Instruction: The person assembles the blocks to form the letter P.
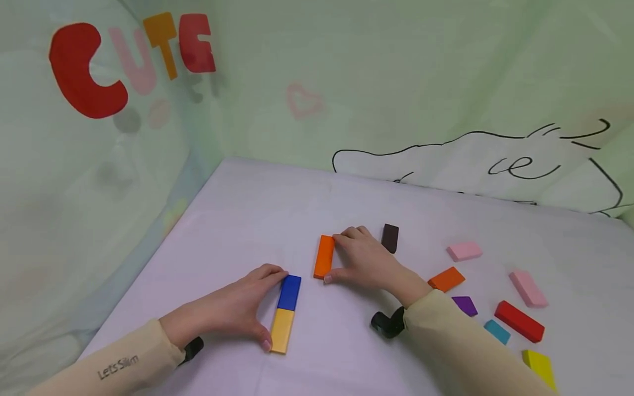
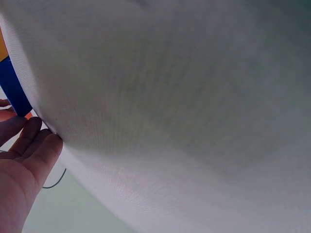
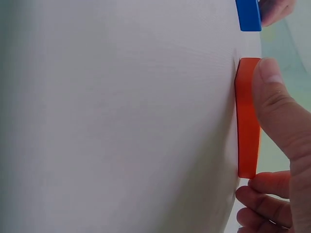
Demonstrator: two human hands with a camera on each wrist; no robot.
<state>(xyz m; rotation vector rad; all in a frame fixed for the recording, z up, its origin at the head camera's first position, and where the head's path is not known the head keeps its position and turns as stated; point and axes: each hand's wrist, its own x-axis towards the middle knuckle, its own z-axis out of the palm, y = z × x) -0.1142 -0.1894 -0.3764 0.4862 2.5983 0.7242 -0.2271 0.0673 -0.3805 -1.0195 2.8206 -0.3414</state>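
Note:
In the head view my left hand (image 1: 241, 308) spans a blue block (image 1: 289, 292) and a light yellow-orange block (image 1: 282, 331), which lie end to end in a line. Its fingertips are at the blue block's far end, its thumb at the other block's near end. My right hand (image 1: 369, 261) holds an orange block (image 1: 324, 257) by its two ends, the thumb near and the fingers far. The right wrist view shows that thumb and fingers at opposite ends of the orange block (image 3: 248, 119). This block lies just beyond the blue one, slightly to the right, with a gap between.
A dark brown block (image 1: 390, 238) lies just past my right hand. Further right, scattered on the white tabletop (image 1: 238, 220), are pink blocks (image 1: 464, 251), a second orange block (image 1: 447, 279), and purple (image 1: 464, 306), red (image 1: 520, 321), light blue (image 1: 497, 331) and yellow (image 1: 540, 367) blocks.

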